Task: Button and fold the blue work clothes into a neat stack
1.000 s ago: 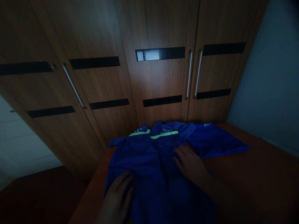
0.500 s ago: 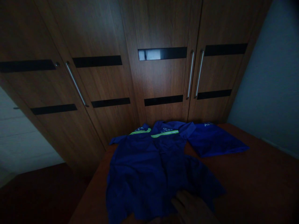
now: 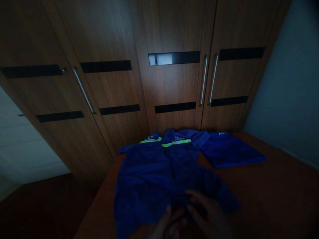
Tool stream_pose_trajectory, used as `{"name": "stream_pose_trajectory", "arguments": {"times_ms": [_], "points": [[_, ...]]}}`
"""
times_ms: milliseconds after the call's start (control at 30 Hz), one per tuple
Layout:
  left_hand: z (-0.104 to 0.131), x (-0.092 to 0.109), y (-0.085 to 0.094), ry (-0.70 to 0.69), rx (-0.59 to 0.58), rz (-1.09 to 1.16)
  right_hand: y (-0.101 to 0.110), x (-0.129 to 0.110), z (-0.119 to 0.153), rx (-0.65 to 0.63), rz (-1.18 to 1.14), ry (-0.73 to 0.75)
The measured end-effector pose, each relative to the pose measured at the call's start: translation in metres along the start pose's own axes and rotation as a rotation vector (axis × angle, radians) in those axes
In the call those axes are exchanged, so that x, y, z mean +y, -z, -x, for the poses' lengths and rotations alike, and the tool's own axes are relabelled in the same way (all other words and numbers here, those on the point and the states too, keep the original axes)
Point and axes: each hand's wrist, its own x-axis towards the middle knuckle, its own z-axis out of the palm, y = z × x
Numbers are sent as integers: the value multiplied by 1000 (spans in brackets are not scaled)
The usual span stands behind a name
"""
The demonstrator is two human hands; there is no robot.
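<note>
"So, what took up most of the view, dim as it was?"

"Easily the wooden wardrobe (image 3: 171, 33), which ran right across the back. Next biggest was the reddish-brown bench (image 3: 269, 192) in front of it."

"And on the bench?"

"A blue shirt (image 3: 147, 176), spread out lengthwise near the middle. Its collar end lay up by the wardrobe, and its bottom end pointed at the person. Just right of its upper part was a smaller blue cloth piece (image 3: 231, 154), lying flat, with one corner poking out to the right."

"OK, hands?"

"Both down at the shirt's bottom end, close together. The right hand (image 3: 206, 210) had its fingers bent and partly closed, with a dark gap between thumb and fingers. The left hand (image 3: 164, 222) sat just beside it, mostly lost in shadow, thumb up. Honestly can't tell if either one had a grip on the fabric, way too dark and blurry there."

"Any small stuff?"

"Yeah, a yellow-green edged reflective strip (image 3: 176, 143) across the shirt's chest, right side. Tiniest was some pale lettering (image 3: 222, 133) on the other cloth's far edge, too small for me to read fully."
</note>
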Motion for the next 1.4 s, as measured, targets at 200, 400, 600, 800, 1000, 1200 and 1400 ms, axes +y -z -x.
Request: {"name": "stream_pose_trajectory", "arguments": {"times_ms": [200,400,600,800,1000,1200,1400], "points": [[-5,15,-16,-116,17,-34,-1,-2,6,-20,-13,54],[-6,19,-20,-217,-26,-87,-5,-5,7,63,172,354],[-13,22,-20,-291,-33,-202,-5,-11,-1,158,156,396],[-20,23,-17,-391,-123,-326,-9,-6,-12,223,5,74],[-8,30,-22,-350,-73,-308,-28,-14,-8,3,-107,-1],[-6,33,-22,-372,46,-343,-27,-4,-15,-77,-331,-228],[-6,19,-23,-422,90,-476,-7,-5,-25,108,-428,-260]]}}
